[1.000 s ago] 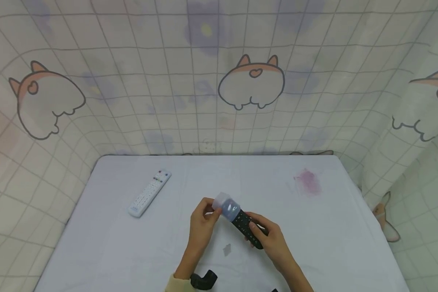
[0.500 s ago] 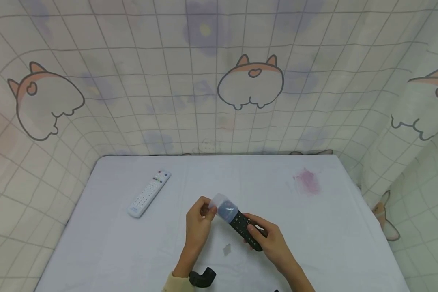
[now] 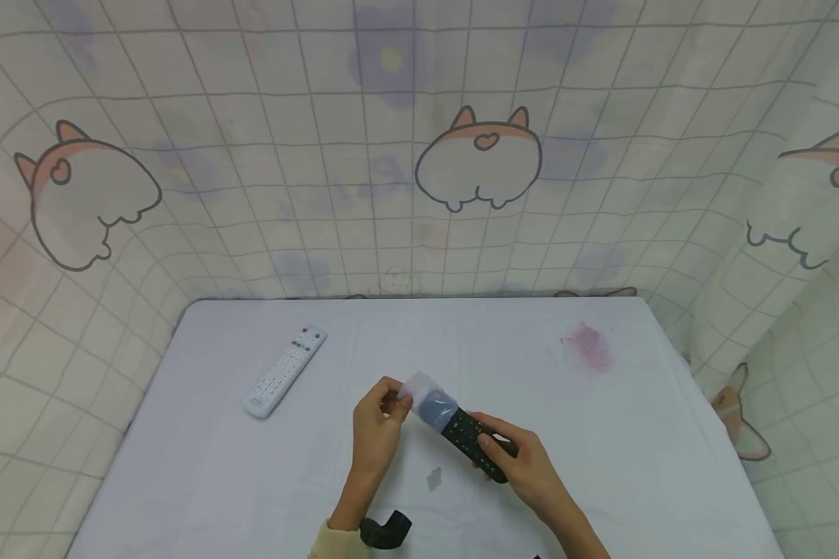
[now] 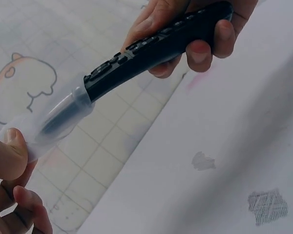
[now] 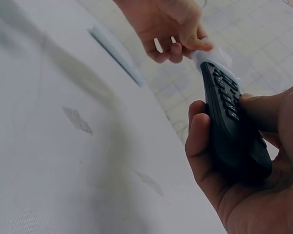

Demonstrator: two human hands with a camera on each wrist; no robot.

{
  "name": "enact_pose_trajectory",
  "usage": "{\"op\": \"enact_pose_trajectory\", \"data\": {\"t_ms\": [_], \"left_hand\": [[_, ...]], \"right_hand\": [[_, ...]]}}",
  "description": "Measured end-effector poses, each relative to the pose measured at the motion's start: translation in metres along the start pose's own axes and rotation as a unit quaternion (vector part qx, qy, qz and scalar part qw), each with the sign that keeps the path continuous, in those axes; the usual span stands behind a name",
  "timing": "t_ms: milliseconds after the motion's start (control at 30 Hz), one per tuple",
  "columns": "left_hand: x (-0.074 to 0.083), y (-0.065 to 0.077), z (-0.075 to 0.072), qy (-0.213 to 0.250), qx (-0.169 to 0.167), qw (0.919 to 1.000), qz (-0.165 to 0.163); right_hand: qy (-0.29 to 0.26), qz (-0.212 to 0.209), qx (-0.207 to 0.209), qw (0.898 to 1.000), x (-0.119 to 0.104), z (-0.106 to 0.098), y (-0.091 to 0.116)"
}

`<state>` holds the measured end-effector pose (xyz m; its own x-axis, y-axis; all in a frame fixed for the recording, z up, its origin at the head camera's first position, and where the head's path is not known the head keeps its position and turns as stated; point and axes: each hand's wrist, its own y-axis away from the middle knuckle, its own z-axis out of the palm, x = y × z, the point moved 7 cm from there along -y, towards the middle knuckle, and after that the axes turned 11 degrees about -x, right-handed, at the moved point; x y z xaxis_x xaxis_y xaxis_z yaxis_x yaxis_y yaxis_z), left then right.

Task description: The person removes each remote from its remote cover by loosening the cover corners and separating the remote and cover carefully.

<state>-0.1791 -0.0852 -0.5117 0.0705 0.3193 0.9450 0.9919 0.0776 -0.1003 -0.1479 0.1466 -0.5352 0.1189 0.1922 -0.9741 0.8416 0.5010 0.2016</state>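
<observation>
My right hand (image 3: pixel 520 458) grips a black remote control (image 3: pixel 470 439) by its lower half, thumb on the button face. A translucent plastic sleeve (image 3: pixel 433 404) covers the remote's far end. Between thumb and fingertips, my left hand (image 3: pixel 377 427) pinches the sleeve's loose outer end. In the left wrist view the remote (image 4: pixel 151 51) runs partway into the sleeve (image 4: pixel 63 114), whose outer part is bare of it. The right wrist view has the right fingers wrapped round the remote (image 5: pixel 234 131). Both hands are above the table.
A white remote control (image 3: pixel 287 371) lies at the left of the white table (image 3: pixel 601 435). Grey patches (image 3: pixel 434 478) and a pink stain (image 3: pixel 590 345) mark the cloth. A grid-patterned curtain (image 3: pixel 322 194) surrounds the table's back and sides.
The left hand has shifted slightly left with the sleeve's end. Less of the sleeve seems filled by the remote, and more of its outer end shows. The right hand has hardly moved.
</observation>
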Motion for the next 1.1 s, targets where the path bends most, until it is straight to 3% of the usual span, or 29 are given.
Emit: {"op": "enact_pose_trajectory", "data": {"t_ms": [200,367,567,800,1000,1100], "left_hand": [[-0.004,0.003,0.0,0.012,0.001,0.9996,-0.024],[-0.006,0.004,0.002,0.019,-0.017,0.9996,-0.015],[-0.008,0.005,0.006,0.044,-0.078,0.9959,0.015],[-0.008,0.005,0.012,0.104,-0.152,0.9822,0.035],[-0.007,0.004,0.015,0.069,-0.196,0.9777,0.033],[-0.005,0.004,0.016,0.048,-0.228,0.9715,0.042]], "right_hand": [[0.022,-0.01,-0.006,1.0,-0.001,-0.001,0.003],[0.038,-0.016,0.0,0.999,-0.004,-0.003,0.002],[0.064,-0.032,-0.001,0.997,-0.009,-0.007,-0.001],[0.081,-0.04,-0.015,0.996,-0.006,-0.009,-0.002],[0.119,-0.05,-0.033,0.991,-0.004,-0.008,-0.003],[0.146,-0.046,-0.032,0.988,-0.003,-0.01,-0.003]]}}
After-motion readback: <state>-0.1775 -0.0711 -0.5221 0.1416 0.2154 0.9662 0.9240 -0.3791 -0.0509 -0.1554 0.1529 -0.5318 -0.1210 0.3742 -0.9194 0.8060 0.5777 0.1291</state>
